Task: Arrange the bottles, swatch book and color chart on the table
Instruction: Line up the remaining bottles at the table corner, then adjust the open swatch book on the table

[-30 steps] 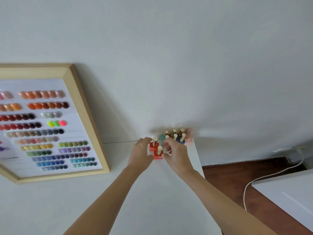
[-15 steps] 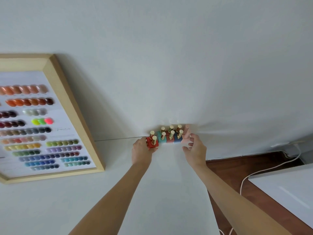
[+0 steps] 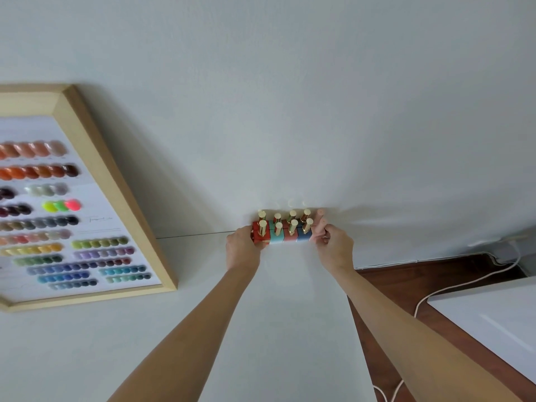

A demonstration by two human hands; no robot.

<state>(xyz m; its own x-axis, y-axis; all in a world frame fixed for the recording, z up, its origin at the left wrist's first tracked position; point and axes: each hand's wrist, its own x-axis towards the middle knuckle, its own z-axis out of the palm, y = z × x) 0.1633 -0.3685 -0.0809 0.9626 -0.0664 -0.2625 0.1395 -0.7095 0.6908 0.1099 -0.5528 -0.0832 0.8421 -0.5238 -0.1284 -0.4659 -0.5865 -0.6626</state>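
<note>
Right hand (image 3: 333,249) shifted right | bottles (image 3: 282,230) between both hands' fingers (image 3: 319,236)

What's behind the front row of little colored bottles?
Behind the front row of colored gold-capped bottles stands a second row of bottles, mostly just their gold caps showing, against the white wall. Their lower bodies are hidden by the front ones.

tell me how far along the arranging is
Done: the framed color chart leans against the wall on the table. In hand: the left hand and right hand press the ends of the bottles, lined in two rows at the wall. Left: the swatch book, not in view.
</note>
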